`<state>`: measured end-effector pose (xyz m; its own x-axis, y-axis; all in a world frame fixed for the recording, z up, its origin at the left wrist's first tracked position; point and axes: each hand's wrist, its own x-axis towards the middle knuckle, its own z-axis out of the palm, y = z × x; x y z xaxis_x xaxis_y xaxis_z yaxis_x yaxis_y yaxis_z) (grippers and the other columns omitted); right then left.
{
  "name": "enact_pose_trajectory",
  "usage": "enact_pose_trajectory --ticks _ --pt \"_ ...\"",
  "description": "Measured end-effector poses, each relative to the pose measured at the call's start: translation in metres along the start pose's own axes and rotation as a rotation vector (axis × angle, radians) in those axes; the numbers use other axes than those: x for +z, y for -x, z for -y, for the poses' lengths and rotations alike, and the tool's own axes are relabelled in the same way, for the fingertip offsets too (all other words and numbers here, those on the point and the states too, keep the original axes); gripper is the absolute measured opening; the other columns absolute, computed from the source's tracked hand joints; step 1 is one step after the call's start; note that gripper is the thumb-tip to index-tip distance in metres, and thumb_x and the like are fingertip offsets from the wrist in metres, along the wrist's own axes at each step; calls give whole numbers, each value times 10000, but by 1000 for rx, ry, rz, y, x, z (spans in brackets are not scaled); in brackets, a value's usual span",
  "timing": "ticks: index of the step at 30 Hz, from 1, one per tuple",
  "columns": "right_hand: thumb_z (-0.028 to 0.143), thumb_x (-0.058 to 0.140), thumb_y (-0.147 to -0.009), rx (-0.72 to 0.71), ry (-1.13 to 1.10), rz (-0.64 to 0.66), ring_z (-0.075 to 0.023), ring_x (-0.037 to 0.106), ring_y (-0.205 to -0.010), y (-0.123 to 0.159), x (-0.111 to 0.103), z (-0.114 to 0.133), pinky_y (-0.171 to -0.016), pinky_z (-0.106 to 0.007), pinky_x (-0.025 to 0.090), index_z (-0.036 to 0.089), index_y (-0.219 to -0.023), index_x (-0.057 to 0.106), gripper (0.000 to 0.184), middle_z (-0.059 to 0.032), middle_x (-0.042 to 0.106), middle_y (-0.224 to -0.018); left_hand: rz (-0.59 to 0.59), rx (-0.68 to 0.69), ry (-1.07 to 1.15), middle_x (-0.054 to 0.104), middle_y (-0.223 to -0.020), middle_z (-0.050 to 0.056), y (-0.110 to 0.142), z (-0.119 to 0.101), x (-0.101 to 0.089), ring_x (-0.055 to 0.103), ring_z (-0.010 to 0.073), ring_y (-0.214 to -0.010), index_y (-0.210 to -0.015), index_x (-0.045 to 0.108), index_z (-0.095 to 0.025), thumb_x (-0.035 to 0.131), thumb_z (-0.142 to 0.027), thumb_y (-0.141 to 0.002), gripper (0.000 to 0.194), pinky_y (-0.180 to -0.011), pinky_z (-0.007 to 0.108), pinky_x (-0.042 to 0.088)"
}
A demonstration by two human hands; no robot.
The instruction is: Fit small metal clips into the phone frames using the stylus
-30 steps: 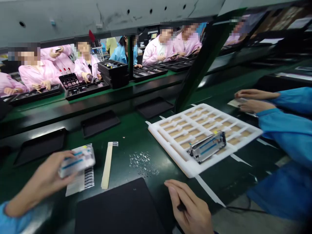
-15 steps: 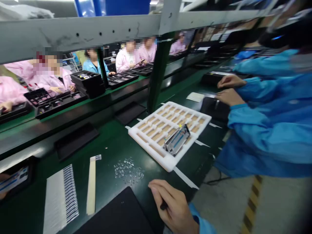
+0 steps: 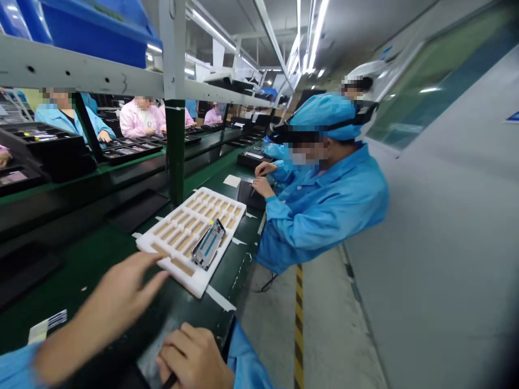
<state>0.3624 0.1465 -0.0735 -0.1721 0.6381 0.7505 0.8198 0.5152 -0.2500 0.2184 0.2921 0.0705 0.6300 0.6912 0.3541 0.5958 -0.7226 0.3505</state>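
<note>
My left hand [image 3: 125, 289] reaches out to the near left edge of a white foam tray [image 3: 198, 288]. Its thumb and fingers are apart with nothing between them; whether they touch the tray is unclear. Tilted in the tray's slots rests a phone frame [image 3: 208, 246] with a silver inside and blue strips. At the bottom, my right hand [image 3: 194, 356] is closed around a slim black tool [image 3: 170, 380]. Most of that tool is hidden by the fingers, so its kind does not show.
A co-worker in a blue smock [image 3: 324, 200] sits at the right along the green bench [image 3: 101, 270]. Dark trays [image 3: 138, 210] lie left of the foam tray. A grey-green post [image 3: 175, 151] rises behind it. Cream strip with striped tabs [image 3: 38, 330] lies lower left.
The view has swung to the right. My left hand has come across to the foam tray. My right hand still grips the black tool; the phone frame stays tilted in the tray.
</note>
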Motion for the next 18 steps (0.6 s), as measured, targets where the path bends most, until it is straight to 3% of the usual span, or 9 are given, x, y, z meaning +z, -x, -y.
enact_pose_trajectory --ticks 3,6,9,12,15,18 --pt "333 711 -982 -36 19 -59 -170 617 -602 6 12 -7 -441 -337 288 223 -820 674 199 15 750 -765 59 44 -109 765 -1243 83 -54 -51 59 729 253 -1169 -1231 750 -206 733 -305 -983 268 -1032 410 606" --pt "404 774 -959 -60 76 -88 -176 620 -574 14 26 -13 -411 -320 263 228 -816 690 242 10 727 -711 35 -5 -252 706 -1297 107 -90 -74 98 680 290 -1219 -1268 704 -164 757 -307 -995 314 -1041 522 589" --pt "444 794 -935 -89 116 -113 -202 626 -561 24 44 -18 -376 -295 202 241 -753 683 294 8 652 -594 11 -25 -332 690 -1324 95 -98 -73 115 669 287 -1240 -1295 687 -179 749 -301 -1010 316 -1046 525 588" --pt "449 805 -895 -72 165 52 -237 674 -588 33 65 -20 -365 -268 219 244 -685 669 324 -9 635 -541 -18 -18 -368 687 -1340 90 -94 -66 126 671 277 -1235 -1301 684 -185 736 -254 -1016 299 -1038 507 594" --pt "408 836 -785 106 188 205 -217 648 -476 39 83 -17 -338 -286 194 237 -600 635 322 -19 651 -511 -66 -18 -366 682 -1352 84 -89 -65 135 670 270 -1226 -1306 684 -196 725 -216 -1017 293 -1033 500 597" --pt "391 820 -702 275 217 198 -185 539 -341 39 94 -11 -313 -320 153 240 -511 576 344 -38 654 -482 -105 -1 -331 682 -1360 83 -86 -71 143 675 270 -1222 -1314 687 -201 731 -202 -1011 306 -1029 503 604"
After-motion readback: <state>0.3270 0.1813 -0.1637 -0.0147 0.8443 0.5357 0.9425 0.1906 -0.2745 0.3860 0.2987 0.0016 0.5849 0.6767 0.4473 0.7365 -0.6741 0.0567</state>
